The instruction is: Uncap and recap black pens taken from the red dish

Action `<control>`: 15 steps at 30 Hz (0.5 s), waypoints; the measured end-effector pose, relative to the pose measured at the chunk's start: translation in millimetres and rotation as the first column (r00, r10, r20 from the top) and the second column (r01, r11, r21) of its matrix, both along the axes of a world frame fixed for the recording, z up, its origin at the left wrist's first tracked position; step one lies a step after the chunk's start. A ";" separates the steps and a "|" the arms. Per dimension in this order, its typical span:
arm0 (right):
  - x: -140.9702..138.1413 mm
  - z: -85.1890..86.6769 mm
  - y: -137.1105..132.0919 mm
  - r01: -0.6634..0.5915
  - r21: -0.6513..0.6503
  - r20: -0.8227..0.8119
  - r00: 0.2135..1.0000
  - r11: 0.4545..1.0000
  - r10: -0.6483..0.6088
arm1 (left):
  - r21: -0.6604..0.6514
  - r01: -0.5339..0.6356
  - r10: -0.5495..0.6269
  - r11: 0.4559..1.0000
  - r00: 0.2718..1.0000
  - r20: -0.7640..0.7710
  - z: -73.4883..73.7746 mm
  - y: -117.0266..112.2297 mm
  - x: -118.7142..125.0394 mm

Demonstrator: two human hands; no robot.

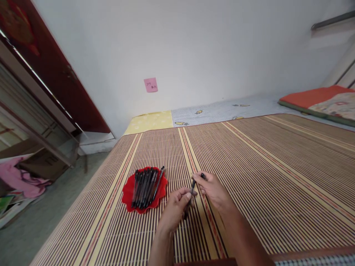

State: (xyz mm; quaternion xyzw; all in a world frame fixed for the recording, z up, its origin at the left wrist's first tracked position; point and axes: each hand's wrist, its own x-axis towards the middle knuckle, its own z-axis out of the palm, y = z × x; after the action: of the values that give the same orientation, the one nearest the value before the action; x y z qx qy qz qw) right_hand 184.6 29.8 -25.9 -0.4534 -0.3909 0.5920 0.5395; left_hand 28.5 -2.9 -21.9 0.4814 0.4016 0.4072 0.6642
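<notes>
My left hand point(175, 208) and my right hand point(211, 189) meet over a striped bamboo mat point(263, 166). Together they hold a black pen point(191, 195): the left hand's fingers pinch its lower barrel, while the right hand's fingertips close on its upper end, where a small black cap piece point(203, 176) shows. Just left of my hands lies a red scalloped dish point(130, 192) with several black pens point(145, 186) stacked side by side in it.
The mat covers a bed against a white wall bearing a pink sticky note point(151, 85). An orange cushion point(310, 96) lies at the far right. The bed's left edge drops to a floor with a dark red door point(61, 81) and clutter point(19, 177).
</notes>
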 end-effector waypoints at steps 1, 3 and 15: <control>1.3 0.8 -0.3 -0.023 -0.001 -0.026 0.999 1.000 0.023 | -0.008 0.011 -0.011 1.000 1.000 0.006 -1.1 0.1 -0.3; 3.1 1.4 -0.4 -0.073 -0.003 -0.074 0.995 0.997 0.072 | -0.016 0.027 -0.027 1.000 0.999 0.025 -3.7 0.5 -0.8; 8.0 -6.9 2.4 -0.117 0.002 0.006 0.993 0.993 0.117 | 0.023 0.046 -0.046 0.999 0.999 -0.017 -5.9 1.9 -2.7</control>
State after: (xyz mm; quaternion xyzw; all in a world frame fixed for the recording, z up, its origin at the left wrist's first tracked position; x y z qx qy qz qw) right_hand 192.6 32.1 -32.9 -0.4309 -0.4190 0.6208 0.5035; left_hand 25.8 -1.0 -27.7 0.5015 0.3911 0.3927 0.6644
